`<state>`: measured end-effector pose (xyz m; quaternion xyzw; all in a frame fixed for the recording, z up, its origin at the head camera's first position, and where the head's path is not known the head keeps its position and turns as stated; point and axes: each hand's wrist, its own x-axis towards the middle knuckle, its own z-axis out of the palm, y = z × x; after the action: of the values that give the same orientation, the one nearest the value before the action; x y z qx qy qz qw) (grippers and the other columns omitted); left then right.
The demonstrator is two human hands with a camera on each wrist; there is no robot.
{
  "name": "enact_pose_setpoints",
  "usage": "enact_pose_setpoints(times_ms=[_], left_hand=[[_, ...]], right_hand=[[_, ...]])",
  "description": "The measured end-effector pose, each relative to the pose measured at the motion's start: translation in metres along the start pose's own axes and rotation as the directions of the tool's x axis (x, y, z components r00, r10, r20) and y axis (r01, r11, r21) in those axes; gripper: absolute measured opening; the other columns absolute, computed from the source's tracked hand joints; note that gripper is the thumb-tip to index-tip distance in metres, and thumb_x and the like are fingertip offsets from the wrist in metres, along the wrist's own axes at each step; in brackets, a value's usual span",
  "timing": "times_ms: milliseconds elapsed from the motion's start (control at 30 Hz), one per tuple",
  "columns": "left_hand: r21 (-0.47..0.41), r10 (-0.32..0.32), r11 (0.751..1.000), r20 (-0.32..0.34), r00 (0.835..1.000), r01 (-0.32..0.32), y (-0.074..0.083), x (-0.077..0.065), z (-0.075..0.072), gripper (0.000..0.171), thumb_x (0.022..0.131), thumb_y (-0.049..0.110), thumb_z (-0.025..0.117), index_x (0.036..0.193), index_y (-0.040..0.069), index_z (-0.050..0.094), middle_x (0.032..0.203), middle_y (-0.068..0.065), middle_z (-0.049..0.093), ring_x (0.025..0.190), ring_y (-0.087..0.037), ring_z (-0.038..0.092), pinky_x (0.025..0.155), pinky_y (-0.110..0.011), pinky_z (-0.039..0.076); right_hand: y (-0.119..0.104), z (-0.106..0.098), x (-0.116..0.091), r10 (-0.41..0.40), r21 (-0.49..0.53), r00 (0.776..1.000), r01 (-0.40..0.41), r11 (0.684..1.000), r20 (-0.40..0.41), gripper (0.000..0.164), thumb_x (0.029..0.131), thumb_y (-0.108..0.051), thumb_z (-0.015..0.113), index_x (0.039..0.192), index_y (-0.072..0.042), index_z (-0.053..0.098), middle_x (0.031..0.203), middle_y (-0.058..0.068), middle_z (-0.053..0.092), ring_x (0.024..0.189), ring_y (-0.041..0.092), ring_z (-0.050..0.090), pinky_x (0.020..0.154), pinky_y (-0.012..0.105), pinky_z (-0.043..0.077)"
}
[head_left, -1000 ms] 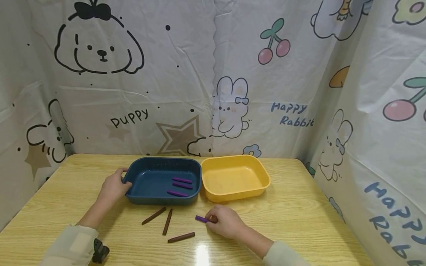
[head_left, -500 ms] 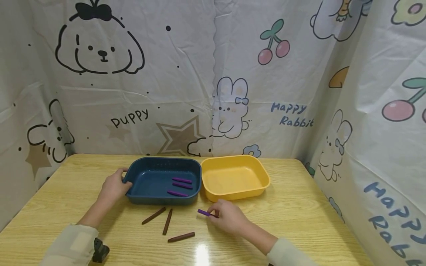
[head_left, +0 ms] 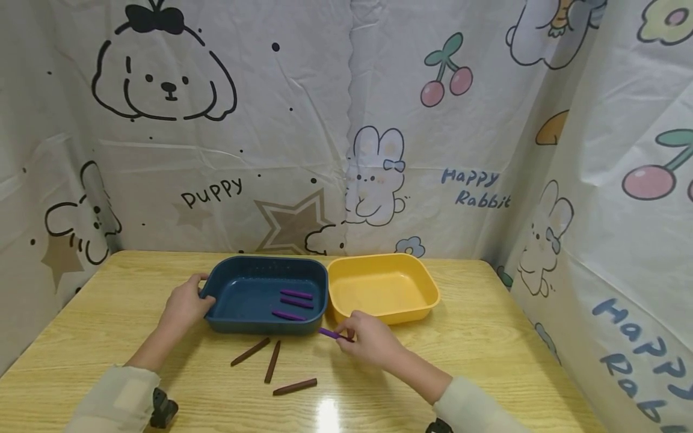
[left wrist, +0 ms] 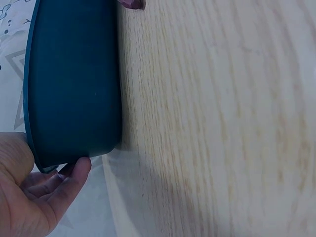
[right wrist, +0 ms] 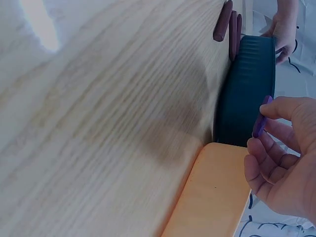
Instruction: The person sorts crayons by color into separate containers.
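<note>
My right hand point(head_left: 372, 341) pinches a purple crayon point(head_left: 328, 332) between thumb and fingers, in front of the corner where the two boxes meet. In the right wrist view this crayon point(right wrist: 261, 118) overlaps the wall of the dark blue box point(right wrist: 244, 94). At the far end of that box, my left hand point(head_left: 185, 304) grips the left rim, thumb over the edge and fingers underneath, as the left wrist view shows. Several purple crayons point(head_left: 289, 315) lie inside the blue box point(head_left: 260, 328) on its right side. The yellow box point(head_left: 384, 288) beside it holds nothing.
Three brown crayons lie loose on the wooden table point(head_left: 487, 361) before the blue box: one slanting point(head_left: 250, 351), one nearly upright in view point(head_left: 272, 361), one nearest point(head_left: 295, 386). A printed cloth point(head_left: 303, 138) hangs behind and along both sides.
My right hand has lifted the purple crayon off the table and moved it away from me, up to the boxes' front edge. The left hand stays on the blue box.
</note>
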<state>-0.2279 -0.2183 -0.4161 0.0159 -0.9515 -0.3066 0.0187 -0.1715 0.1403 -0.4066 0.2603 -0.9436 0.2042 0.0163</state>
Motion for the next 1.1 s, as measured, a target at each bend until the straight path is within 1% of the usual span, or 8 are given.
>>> enact_pose_setpoints(times_ms=[267, 400, 533, 700, 900, 1100], left_hand=[[-0.001, 0.001, 1.000, -0.012, 1.000, -0.001, 0.000, -0.001, 0.000, 0.054, 0.085, 0.009, 0.055, 0.132, -0.011, 0.037, 0.104, -0.033, 0.057, 0.083, -0.036, 0.059, 0.063, -0.039, 0.047], [-0.004, 0.003, 1.000, -0.013, 1.000, -0.003, 0.000, -0.001, 0.000, 0.054, 0.085, 0.009, 0.055, 0.133, -0.011, 0.037, 0.104, -0.034, 0.057, 0.084, -0.036, 0.059, 0.063, -0.038, 0.048], [-0.002, 0.005, 1.000, -0.012, 1.000, -0.005, 0.000, 0.000, 0.001, 0.054, 0.085, 0.009, 0.055, 0.132, -0.011, 0.037, 0.104, -0.033, 0.058, 0.084, -0.036, 0.060, 0.063, -0.038, 0.048], [-0.002, 0.007, 1.000, -0.008, 1.000, -0.007, -0.001, 0.000, 0.002, 0.054, 0.085, 0.009, 0.055, 0.132, -0.011, 0.037, 0.104, -0.034, 0.058, 0.084, -0.037, 0.060, 0.062, -0.038, 0.048], [-0.002, 0.000, 1.000, -0.002, 1.000, 0.000, -0.001, 0.000, 0.002, 0.054, 0.085, 0.009, 0.055, 0.132, -0.011, 0.037, 0.104, -0.034, 0.058, 0.085, -0.037, 0.059, 0.063, -0.038, 0.047], [0.002, -0.001, 1.000, -0.006, 1.000, 0.001, 0.000, 0.001, 0.001, 0.054, 0.085, 0.009, 0.055, 0.132, -0.010, 0.037, 0.104, -0.033, 0.058, 0.085, -0.037, 0.059, 0.064, -0.040, 0.047]], right_hand=[[0.000, -0.007, 0.003, -0.023, -0.013, 0.999, 0.023, 1.000, -0.039, 0.010, 0.081, -0.020, 0.070, 0.088, -0.014, 0.073, 0.070, -0.005, 0.052, 0.060, 0.004, 0.042, 0.054, 0.017, 0.036], [-0.001, -0.011, 0.005, -0.025, -0.016, 0.999, 0.024, 1.000, -0.044, 0.010, 0.081, -0.020, 0.071, 0.088, -0.013, 0.072, 0.069, -0.005, 0.051, 0.059, 0.004, 0.041, 0.054, 0.017, 0.035], [-0.004, -0.014, 0.009, -0.009, -0.014, 0.999, 0.008, 1.000, -0.048, 0.011, 0.081, -0.021, 0.071, 0.089, -0.014, 0.072, 0.070, -0.004, 0.052, 0.058, 0.005, 0.040, 0.053, 0.017, 0.034], [-0.006, -0.017, 0.014, 0.019, 0.004, 0.999, -0.019, 1.000, -0.047, 0.011, 0.082, -0.023, 0.070, 0.090, -0.016, 0.073, 0.071, -0.006, 0.051, 0.058, 0.006, 0.041, 0.052, 0.018, 0.035], [-0.005, -0.019, 0.018, 0.016, 0.020, 0.998, -0.015, 1.000, -0.056, 0.012, 0.082, -0.023, 0.069, 0.091, -0.015, 0.073, 0.071, -0.005, 0.052, 0.060, 0.007, 0.043, 0.053, 0.019, 0.035], [-0.006, -0.018, 0.027, 0.022, 0.001, 0.998, -0.022, 1.000, -0.057, 0.013, 0.083, -0.026, 0.069, 0.091, -0.017, 0.073, 0.072, -0.006, 0.053, 0.061, 0.007, 0.043, 0.053, 0.019, 0.036]])
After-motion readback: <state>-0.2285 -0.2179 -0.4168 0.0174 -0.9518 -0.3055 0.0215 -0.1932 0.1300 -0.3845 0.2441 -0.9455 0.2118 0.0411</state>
